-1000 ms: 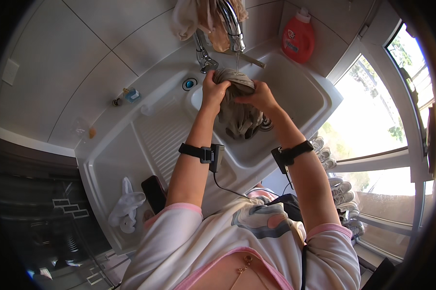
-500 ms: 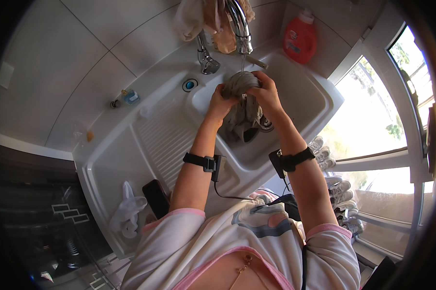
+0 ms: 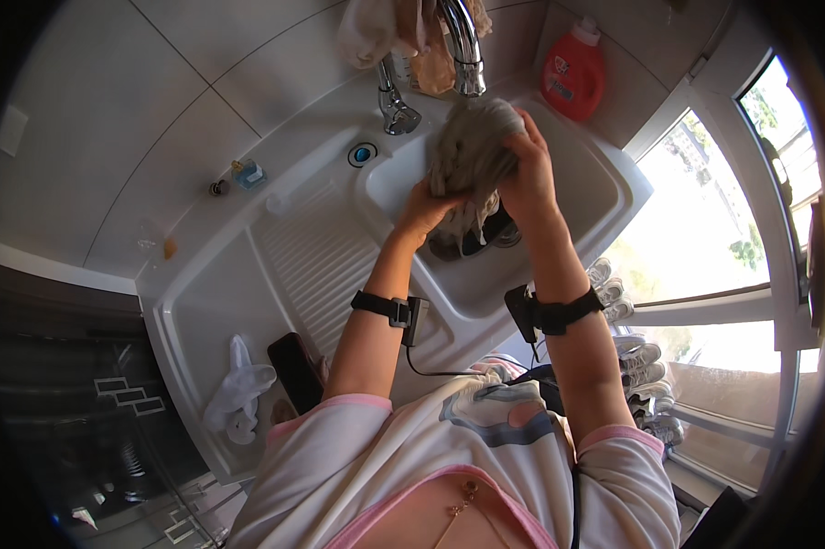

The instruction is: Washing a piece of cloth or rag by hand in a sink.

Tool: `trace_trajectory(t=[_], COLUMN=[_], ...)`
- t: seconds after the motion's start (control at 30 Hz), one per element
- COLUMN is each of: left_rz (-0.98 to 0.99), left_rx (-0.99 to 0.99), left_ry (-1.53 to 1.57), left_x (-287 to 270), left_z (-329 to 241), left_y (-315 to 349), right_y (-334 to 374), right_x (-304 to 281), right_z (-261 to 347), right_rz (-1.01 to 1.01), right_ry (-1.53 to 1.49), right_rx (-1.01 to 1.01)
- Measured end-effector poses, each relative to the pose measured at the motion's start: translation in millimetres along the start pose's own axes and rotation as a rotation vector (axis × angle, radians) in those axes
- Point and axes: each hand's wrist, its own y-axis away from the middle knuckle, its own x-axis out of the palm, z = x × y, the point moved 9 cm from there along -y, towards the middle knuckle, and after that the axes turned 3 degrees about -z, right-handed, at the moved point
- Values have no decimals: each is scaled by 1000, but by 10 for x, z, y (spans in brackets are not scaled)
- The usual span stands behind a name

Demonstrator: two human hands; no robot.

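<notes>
1. The left hand [image 3: 426, 212] is closed on the lower left edge of a bunched grey cloth [image 3: 474, 146], its fingers partly hidden beneath the folds.
2. The right hand [image 3: 533, 172] grips the same cloth from its right side, fingers curled over the edge; the hands are apart from each other, with the bundle held up between them.
3. That cloth sits just beyond the left hand, below the mouth of the tap [image 3: 467, 64]; loose ends hang between the wrists into the basin [image 3: 582, 197]. A darker piece lies under them, and whether it belongs to the same cloth is hard to tell.
4. The washing looks to be midway: the cloth is in hand at the tap, but it is crumpled, neither spread flat nor laid aside. Whether water is running onto it cannot be made out, since the bundle crowds the spout.
5. Also left, by the look of it, is the white cloth [image 3: 238, 393], which lies well apart from the left hand, nearer the body, with no hand on it.
6. The ridged washboard [image 3: 321, 252], left of the left hand, bears no cloth, and the red detergent bottle [image 3: 572, 78], beyond the right hand, stands untouched.
</notes>
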Motion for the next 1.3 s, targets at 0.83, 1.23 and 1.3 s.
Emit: trace_trajectory(t=[0.83, 1.23, 1.3], left_rz=[350, -229, -207], left_rx=[158, -212, -238], left_ry=[938, 386, 276], left_x=[186, 150, 159], left_z=[693, 137, 56], left_y=[-176, 123, 106], right_y=[447, 51, 214], right_x=[44, -733, -512], right_z=[-546, -508, -727], right_rz=[-86, -185, 72], right_ry=[1584, 639, 330], right_rx=[-546, 92, 429])
